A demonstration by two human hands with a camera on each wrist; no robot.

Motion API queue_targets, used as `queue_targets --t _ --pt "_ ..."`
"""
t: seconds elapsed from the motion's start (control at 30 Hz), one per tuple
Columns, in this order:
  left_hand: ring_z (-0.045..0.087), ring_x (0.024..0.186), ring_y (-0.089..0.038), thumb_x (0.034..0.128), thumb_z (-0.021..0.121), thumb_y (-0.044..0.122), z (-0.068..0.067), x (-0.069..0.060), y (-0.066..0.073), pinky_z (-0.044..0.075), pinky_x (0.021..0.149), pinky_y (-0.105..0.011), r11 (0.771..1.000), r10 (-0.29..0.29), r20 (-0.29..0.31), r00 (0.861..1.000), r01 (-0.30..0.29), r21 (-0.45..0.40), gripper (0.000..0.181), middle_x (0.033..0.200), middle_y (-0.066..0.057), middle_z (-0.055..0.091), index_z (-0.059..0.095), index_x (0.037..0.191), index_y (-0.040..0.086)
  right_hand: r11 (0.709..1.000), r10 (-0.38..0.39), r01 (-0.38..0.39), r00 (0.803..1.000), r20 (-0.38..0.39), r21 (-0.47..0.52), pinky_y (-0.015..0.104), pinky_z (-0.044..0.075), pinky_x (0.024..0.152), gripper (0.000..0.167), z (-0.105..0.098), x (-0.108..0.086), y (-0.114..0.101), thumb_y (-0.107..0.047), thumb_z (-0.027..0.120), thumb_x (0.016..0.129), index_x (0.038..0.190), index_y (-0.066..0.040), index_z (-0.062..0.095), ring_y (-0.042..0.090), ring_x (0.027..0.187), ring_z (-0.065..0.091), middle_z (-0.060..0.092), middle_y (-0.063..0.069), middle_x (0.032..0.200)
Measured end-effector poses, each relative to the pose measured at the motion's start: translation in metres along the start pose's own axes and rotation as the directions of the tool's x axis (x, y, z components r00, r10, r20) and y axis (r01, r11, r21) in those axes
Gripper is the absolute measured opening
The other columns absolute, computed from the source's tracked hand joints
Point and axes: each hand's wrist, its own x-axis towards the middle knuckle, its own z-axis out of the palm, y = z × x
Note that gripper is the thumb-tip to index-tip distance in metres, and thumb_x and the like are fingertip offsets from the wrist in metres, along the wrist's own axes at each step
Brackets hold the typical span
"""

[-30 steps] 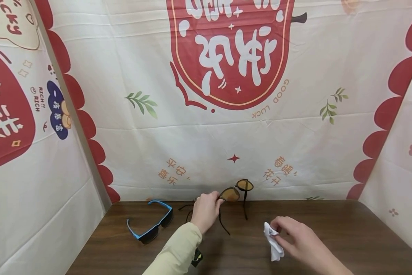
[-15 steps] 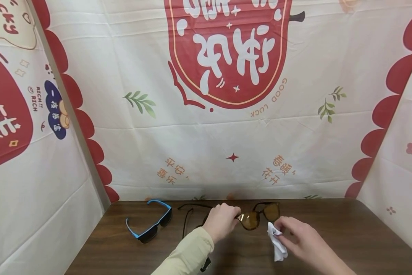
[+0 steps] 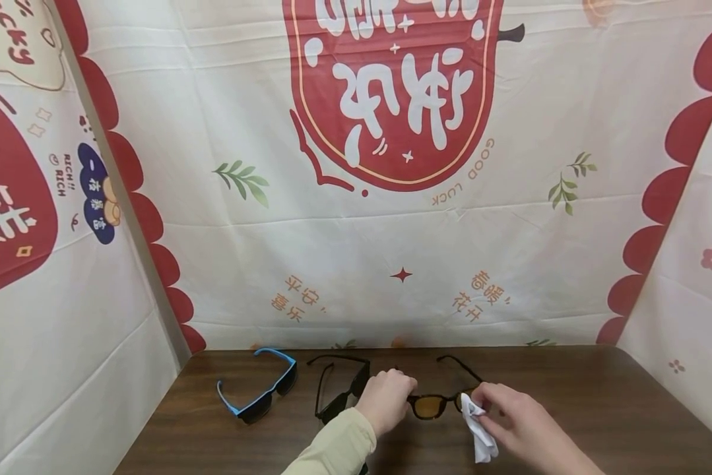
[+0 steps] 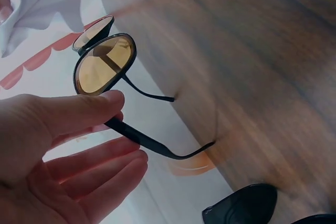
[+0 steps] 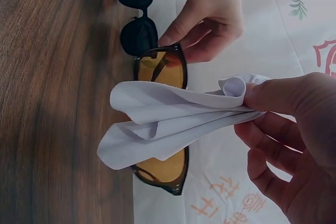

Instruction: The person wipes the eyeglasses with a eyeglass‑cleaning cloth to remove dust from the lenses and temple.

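Observation:
My left hand (image 3: 387,399) pinches a pair of dark-framed sunglasses (image 3: 429,408) with amber lenses at one hinge corner. In the left wrist view, the thumb and fingers of that hand (image 4: 79,145) hold the frame, and both temples of the amber sunglasses (image 4: 105,66) are unfolded. My right hand (image 3: 518,412) grips a folded white cloth (image 3: 480,432) between thumb and fingers. From the right wrist view, the cloth (image 5: 168,114) hangs in front of the glasses and hides their middle; whether it touches a lens, I cannot tell.
Black sunglasses (image 3: 338,402) lie on the brown wooden table (image 3: 569,382) just left of my left hand, partly covered by it. Blue-framed sunglasses (image 3: 260,396) rest further left, temples open. A white printed fabric backdrop (image 3: 356,264) rises behind the table's far edge.
My left hand has carried the amber sunglasses to the right and lower, beside the white cloth, turning their lenses. The right hand has shifted only slightly. More of the black sunglasses now shows.

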Motion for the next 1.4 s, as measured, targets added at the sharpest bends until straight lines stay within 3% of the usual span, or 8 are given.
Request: queue_targets --t 0.13,0.33,0.6,0.8,1.0,1.27,1.4 --pt "0.056 0.059 -0.009 0.0780 0.079 0.009 0.008 -0.001 0.002 0.042 0.046 -0.021 0.999 -0.007 -0.002 1.000 0.007 0.043 0.014 0.072 0.005 0.059 0.068 0.079 0.018 1.000 0.000 0.000 1.000 0.005 0.011 0.023 0.048 0.055 0.043 0.003 0.000 -0.001 0.009 0.078 0.069 0.094 -0.019 0.058 -0.001 0.072 0.053 0.058 -0.016 0.087" --pt "0.057 0.058 -0.009 0.0779 0.078 0.009 0.017 -0.002 0.008 0.041 0.043 -0.024 0.989 0.010 -0.057 0.998 -0.001 0.151 0.014 0.072 0.005 0.058 0.071 0.079 0.021 0.999 0.008 -0.009 1.000 0.016 0.034 0.022 0.048 0.055 0.041 0.007 0.001 -0.002 0.008 0.078 0.071 0.095 -0.020 0.059 -0.002 0.071 0.053 0.059 -0.016 0.086" --pt "0.058 0.061 -0.010 0.0768 0.079 0.012 0.025 -0.005 0.009 0.044 0.046 -0.026 0.972 0.008 -0.077 0.997 0.010 0.235 0.014 0.074 0.004 0.059 0.072 0.080 0.024 0.990 -0.015 0.010 0.999 0.033 0.141 0.017 0.049 0.058 0.036 0.021 0.007 -0.006 0.009 0.074 0.075 0.096 -0.017 0.059 0.000 0.073 0.058 0.061 -0.011 0.087" --pt "0.059 0.062 -0.012 0.0772 0.077 0.012 0.018 -0.010 0.002 0.044 0.045 -0.027 0.973 -0.008 -0.071 0.997 0.024 0.228 0.016 0.075 0.004 0.062 0.065 0.082 0.021 0.977 0.008 -0.028 0.995 0.096 0.209 0.022 0.049 0.057 0.028 0.029 0.010 -0.009 0.005 0.071 0.081 0.097 -0.016 0.061 -0.001 0.073 0.055 0.060 -0.012 0.087" --pt "0.060 0.062 -0.011 0.0778 0.077 0.012 0.002 -0.020 -0.011 0.045 0.046 -0.026 0.979 0.003 -0.096 0.995 0.017 0.205 0.014 0.073 0.004 0.062 0.066 0.081 0.019 0.979 0.005 -0.035 0.989 0.146 0.199 0.021 0.047 0.057 0.022 0.040 0.017 -0.013 -0.001 0.072 0.084 0.095 -0.017 0.061 -0.003 0.072 0.051 0.059 -0.014 0.087" --pt "0.062 0.065 -0.015 0.0727 0.076 0.012 -0.014 -0.043 -0.038 0.046 0.046 -0.029 0.979 -0.031 -0.171 0.985 0.064 0.193 0.016 0.075 0.001 0.062 0.061 0.075 0.017 0.970 0.034 -0.107 0.948 0.318 0.217 0.021 0.045 0.057 0.010 0.068 0.036 -0.027 -0.010 0.070 0.088 0.092 -0.015 0.063 -0.003 0.069 0.049 0.055 -0.017 0.083" --pt "0.062 0.068 -0.017 0.0726 0.078 0.013 -0.018 -0.055 -0.054 0.046 0.047 -0.031 0.985 -0.075 -0.194 0.978 0.103 0.137 0.020 0.076 0.001 0.062 0.059 0.073 0.016 0.954 0.066 -0.179 0.909 0.412 0.241 0.021 0.045 0.057 0.009 0.082 0.045 -0.035 -0.013 0.070 0.088 0.093 -0.016 0.063 -0.003 0.067 0.049 0.056 -0.017 0.082"
